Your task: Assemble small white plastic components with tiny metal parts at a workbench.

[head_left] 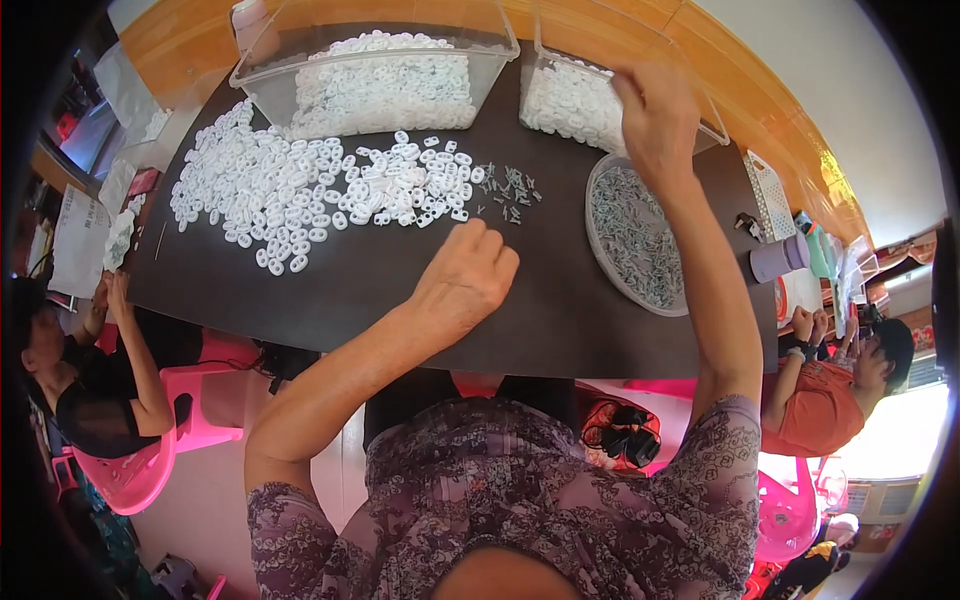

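Observation:
My left hand is closed above the dark table, in front of the loose pile; its curled fingers hide whatever may be in them. My right hand is raised over the right clear bin, which holds many small white plastic pieces. Motion blurs its fingers, so their grip is unclear. Small white oval pieces with holes lie beyond my left hand, and a few metal screws are scattered beside them. Under my right forearm stands a round clear tub full of similar screws.
A large clear bin of white pieces stands at the back, with a bigger heap spilling before it. A lilac cup is at the table's right edge. Co-workers sit left and right, near pink chairs.

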### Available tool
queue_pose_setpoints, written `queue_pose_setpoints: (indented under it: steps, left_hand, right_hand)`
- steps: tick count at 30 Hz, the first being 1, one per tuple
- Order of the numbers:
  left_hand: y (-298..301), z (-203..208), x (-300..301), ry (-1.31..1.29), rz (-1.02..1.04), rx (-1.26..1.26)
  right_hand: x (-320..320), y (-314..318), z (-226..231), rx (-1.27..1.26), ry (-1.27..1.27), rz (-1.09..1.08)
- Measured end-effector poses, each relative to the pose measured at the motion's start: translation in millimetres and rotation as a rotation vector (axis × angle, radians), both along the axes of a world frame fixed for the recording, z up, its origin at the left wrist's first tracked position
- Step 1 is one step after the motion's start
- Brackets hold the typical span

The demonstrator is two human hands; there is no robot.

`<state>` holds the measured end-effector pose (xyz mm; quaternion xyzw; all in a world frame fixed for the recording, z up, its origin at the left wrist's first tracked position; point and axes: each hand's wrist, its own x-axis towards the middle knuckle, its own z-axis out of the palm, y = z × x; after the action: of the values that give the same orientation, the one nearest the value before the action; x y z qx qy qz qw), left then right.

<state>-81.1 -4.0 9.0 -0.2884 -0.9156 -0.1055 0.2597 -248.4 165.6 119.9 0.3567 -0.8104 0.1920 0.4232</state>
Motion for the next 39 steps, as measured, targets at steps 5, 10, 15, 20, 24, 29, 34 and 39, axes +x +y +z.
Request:
queue_pose_setpoints:
  steps: [5,10,15,20,24,29,34,39]
  left_hand:
    - [-10.2,11.6,18.8,-0.266,0.114,0.755]
    - [-12.4,17.0,35.4,-0.418,0.138,0.969]
    - [-11.4,9.8,44.4,-0.653,0.066,1.549]
    - [-6.0,3.8,57.6,-0.621,0.032,1.694]
    - [0.1,-3.0,60.8,-0.569,0.041,1.716]
    - [1.0,-5.0,62.6,-0.522,0.061,1.759]
    - [-5.8,-1.4,63.3,-0.620,0.164,1.789]
    - [-5.8,-8.3,61.9,-0.538,0.141,1.757]
  right_hand:
    - [94.4,-9.0,-50.6,-0.139,-0.906,0.433]
    - [128.5,-17.9,-71.2,-0.280,-1.365,0.564]
    - [141.1,-25.2,-74.8,-0.431,-1.516,0.566]
    - [153.3,-32.1,-82.4,-0.579,-1.524,0.507]
    - [161.1,-36.9,-88.4,-0.622,-1.525,0.508]
    - [173.2,-42.5,-91.3,-0.648,-1.495,0.496]
    - [156.3,-29.1,-98.7,-0.510,-1.393,0.422]
    - [120.2,-20.9,-102.7,-0.087,-0.743,0.182]
